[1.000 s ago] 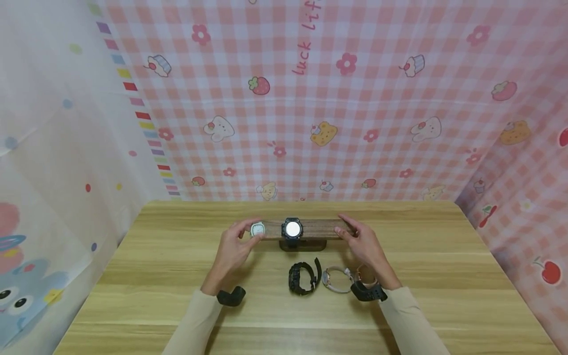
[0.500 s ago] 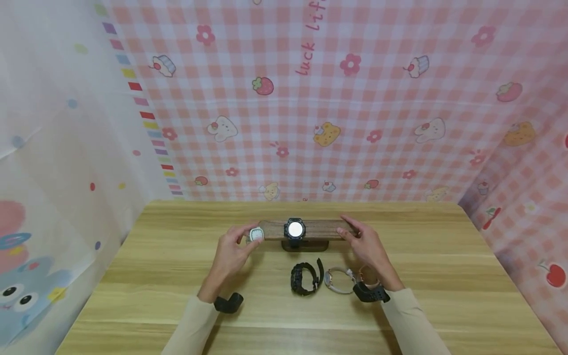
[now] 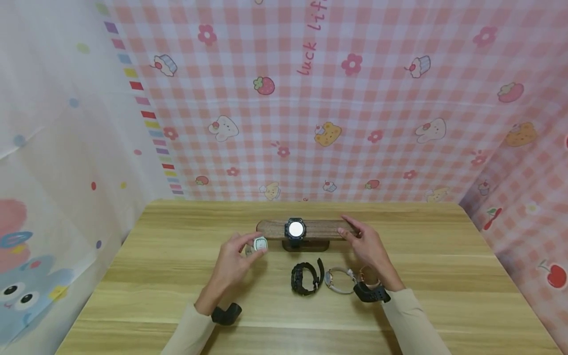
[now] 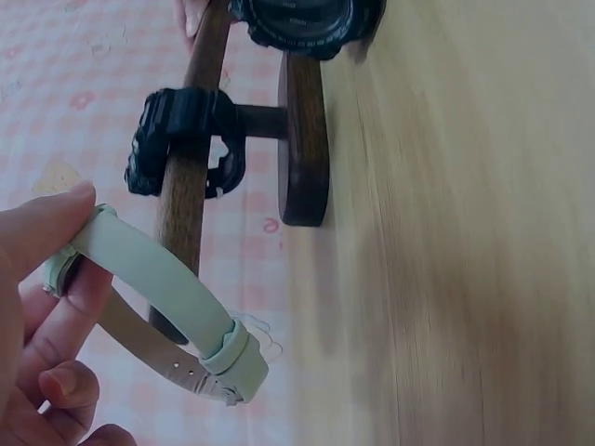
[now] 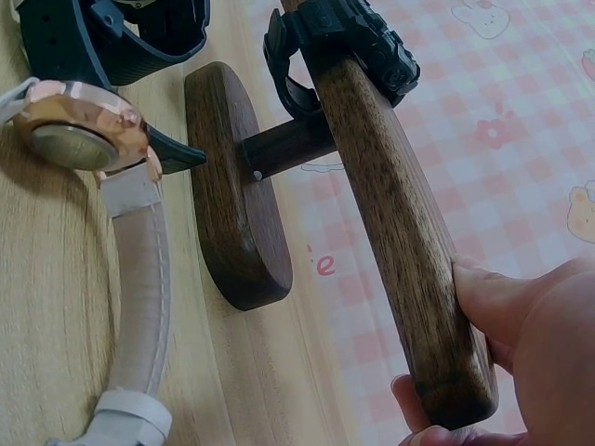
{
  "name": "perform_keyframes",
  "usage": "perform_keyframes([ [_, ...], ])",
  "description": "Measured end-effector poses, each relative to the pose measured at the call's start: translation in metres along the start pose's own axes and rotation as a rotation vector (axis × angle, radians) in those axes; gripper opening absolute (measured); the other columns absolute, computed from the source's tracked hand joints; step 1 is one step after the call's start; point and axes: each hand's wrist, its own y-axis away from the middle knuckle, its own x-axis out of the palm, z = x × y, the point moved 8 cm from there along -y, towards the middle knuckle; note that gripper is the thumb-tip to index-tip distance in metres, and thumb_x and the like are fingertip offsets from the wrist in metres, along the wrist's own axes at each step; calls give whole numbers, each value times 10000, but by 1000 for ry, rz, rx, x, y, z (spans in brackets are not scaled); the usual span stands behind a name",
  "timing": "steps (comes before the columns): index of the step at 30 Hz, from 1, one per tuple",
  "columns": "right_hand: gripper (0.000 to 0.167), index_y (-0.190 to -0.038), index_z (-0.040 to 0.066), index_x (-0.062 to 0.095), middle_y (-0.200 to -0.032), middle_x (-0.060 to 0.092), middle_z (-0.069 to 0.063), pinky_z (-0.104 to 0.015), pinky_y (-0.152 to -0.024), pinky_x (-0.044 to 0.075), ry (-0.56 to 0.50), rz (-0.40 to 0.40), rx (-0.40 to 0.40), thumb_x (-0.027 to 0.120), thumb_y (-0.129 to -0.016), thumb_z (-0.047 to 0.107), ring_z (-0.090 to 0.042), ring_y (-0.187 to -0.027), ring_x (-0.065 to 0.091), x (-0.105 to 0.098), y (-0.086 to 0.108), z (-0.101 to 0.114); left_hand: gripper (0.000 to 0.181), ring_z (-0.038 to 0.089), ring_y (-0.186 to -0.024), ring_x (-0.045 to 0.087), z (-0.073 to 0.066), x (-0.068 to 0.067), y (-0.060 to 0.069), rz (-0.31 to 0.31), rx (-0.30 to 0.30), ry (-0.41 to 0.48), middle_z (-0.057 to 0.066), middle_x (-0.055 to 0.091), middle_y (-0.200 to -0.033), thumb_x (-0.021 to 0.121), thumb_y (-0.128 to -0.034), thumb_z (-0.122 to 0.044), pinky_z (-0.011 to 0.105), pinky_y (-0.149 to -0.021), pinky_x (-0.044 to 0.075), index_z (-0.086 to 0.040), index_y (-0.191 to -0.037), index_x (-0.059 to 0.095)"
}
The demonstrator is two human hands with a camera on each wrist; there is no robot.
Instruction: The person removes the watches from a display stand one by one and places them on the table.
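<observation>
A pale green wristwatch, its strap buckled in a loop, is pinched between the thumb and fingers of my left hand. In the left wrist view the green strap is just off the near end of a dark wooden watch stand. My right hand grips the right end of the stand's bar, thumb on one side and fingers on the other. Around the bar's middle sits a black watch. The stand's base rests on the table.
On the wooden table, in front of the stand, lie a black watch, a pale-strapped watch and a rose-gold one, partly hidden by the right wrist camera. A pink checked cloth hangs behind.
My left hand has drawn the green watch off the bar's left end and slightly toward me, baring that end. The right hand keeps its grip on the bar.
</observation>
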Motion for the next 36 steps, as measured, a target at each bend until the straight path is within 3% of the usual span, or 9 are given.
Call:
perform_keyframes([
  [5, 516, -1456, 131, 507, -982, 612, -144, -264, -521, 399, 4, -6, 4, 629, -984, 300, -156, -632, 456, 0, 0, -1, 410, 252, -672, 425, -7, 5, 4, 37, 14, -20, 62, 600, -784, 840, -791, -189, 224, -593, 330, -44, -1158, 726],
  [15, 512, -1461, 140, 503, -819, 525, -81, -264, -527, 396, 6, -7, 5, 627, -987, 288, -154, -625, 450, -2, 1, -1, 415, 242, -691, 491, -12, 21, 8, 152, -6, -91, -84, 634, -788, 849, -769, -188, 224, -602, 361, -64, -1146, 729],
  [26, 519, -1463, 136, 498, -754, 488, -51, -245, -488, 378, 5, -2, -1, 632, -983, 281, -133, -583, 427, 0, 0, 0, 431, 203, -661, 476, -14, 36, 13, 225, 22, -138, -53, 664, -789, 855, -756, -192, 255, -595, 388, -37, -1138, 729],
  [29, 517, -1462, 132, 498, -743, 482, -48, -241, -484, 374, 5, -2, -4, 633, -983, 273, -132, -577, 424, -1, -1, 0, 437, 165, -647, 507, -14, 41, 13, 241, 31, -155, -29, 695, -787, 856, -752, -195, 353, -773, 502, -26, -1132, 725],
  [31, 517, -1462, 130, 498, -740, 481, -47, -241, -482, 372, 4, -3, -5, 633, -983, 270, -132, -577, 424, -1, -1, 0, 436, 141, -668, 534, -13, 43, 14, 256, 29, -165, -32, 700, -777, 857, -752, -205, 442, -857, 512, -29, -1129, 726],
  [33, 516, -1461, 130, 500, -738, 481, -46, -242, -482, 371, 5, -2, -5, 633, -983, 271, -133, -577, 424, -1, -1, 0, 431, 91, -636, 552, -14, 46, 15, 276, 34, -172, -37, 701, -761, 854, -759, -212, 523, -1009, 451, -28, -1127, 726],
  [36, 515, -1460, 127, 502, -734, 476, -47, -246, -485, 372, 10, -2, -9, 634, -983, 270, -136, -579, 426, -1, 0, 0, 421, 19, -583, 521, -15, 50, 16, 310, 29, -171, -42, 689, -740, 850, -770, -212, 537, -1073, 395, -23, -1124, 725],
])
